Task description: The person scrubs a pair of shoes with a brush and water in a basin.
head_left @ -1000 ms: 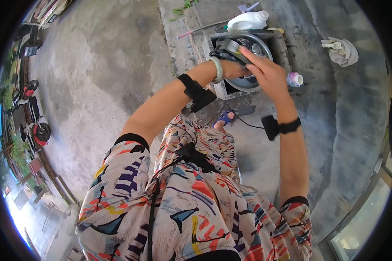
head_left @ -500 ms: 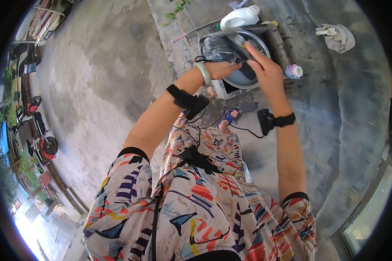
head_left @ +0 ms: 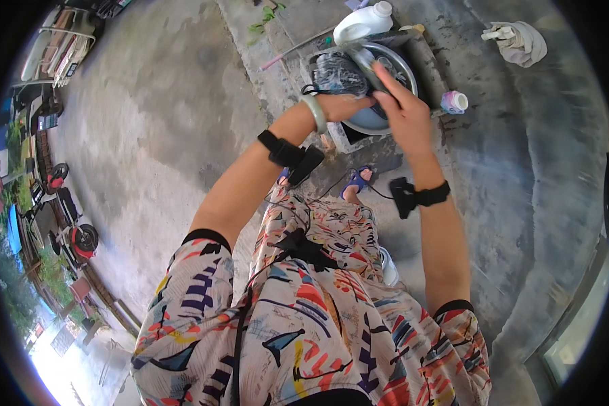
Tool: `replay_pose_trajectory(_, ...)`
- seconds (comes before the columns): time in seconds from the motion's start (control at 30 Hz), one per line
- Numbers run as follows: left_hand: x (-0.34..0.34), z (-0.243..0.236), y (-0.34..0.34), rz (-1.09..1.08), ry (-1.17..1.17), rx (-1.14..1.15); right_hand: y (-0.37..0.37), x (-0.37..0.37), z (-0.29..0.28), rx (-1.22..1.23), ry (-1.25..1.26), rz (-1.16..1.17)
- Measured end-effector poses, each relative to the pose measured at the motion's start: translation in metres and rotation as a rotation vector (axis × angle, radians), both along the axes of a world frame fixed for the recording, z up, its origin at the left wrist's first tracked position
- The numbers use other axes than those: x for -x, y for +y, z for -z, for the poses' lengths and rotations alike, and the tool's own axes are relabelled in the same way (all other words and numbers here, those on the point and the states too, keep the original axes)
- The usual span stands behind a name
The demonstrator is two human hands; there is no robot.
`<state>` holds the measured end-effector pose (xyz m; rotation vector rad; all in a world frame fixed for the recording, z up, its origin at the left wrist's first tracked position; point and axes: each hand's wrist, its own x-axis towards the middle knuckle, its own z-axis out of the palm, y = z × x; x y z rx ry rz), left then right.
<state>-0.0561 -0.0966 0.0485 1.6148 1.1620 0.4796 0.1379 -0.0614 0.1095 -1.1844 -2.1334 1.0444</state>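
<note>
My left hand (head_left: 348, 106), below a pale bangle, is closed at the near end of a dark, glossy, shoe-like thing (head_left: 342, 73); its exact kind cannot be told. My right hand (head_left: 407, 111) comes in from the right, its fingers closed along a long, blurred, brush-like tool (head_left: 364, 59) against the dark thing's right side. Both hands are over a round metal basin (head_left: 413, 76) holding greyish water. Part of the tool and the left fingertips are hidden.
The basin sits in a low concrete trough (head_left: 429, 51). A white jug (head_left: 364, 24) lies behind it, and a small white-and-purple bottle (head_left: 455, 102) stands to the right. A pale cloth bundle (head_left: 521, 44), a pink rod (head_left: 275, 63) and a parked scooter (head_left: 74, 230) are farther off.
My right hand and forearm have swung a little left, closer to the left hand. A black part seen between the hands is now mostly covered. The left hand keeps its hold.
</note>
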Motion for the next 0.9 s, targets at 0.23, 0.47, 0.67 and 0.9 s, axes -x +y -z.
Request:
replay_pose_trajectory(0.23, 0.008, -0.021, 0.003, 0.007, 0.073, 0.116, 0.012, -0.024, 0.021, -0.053, 0.02, -0.04)
replay_pose_trajectory(0.47, 0.003, -0.03, 0.001, 0.034, 0.31, -0.084, 0.024, 0.042, -0.041, -0.161, 0.076, -0.081)
replay_pose_trajectory(0.67, 0.022, -0.024, 0.007, 0.25, 0.587, -0.287, 0.075, 0.037, -0.039, 0.577, 0.238, -0.413)
replay_pose_trajectory(0.9, 0.053, -0.015, 0.0, -0.15, 0.271, -0.437, 0.058, 0.046, -0.033, 0.543, 0.271, -0.489)
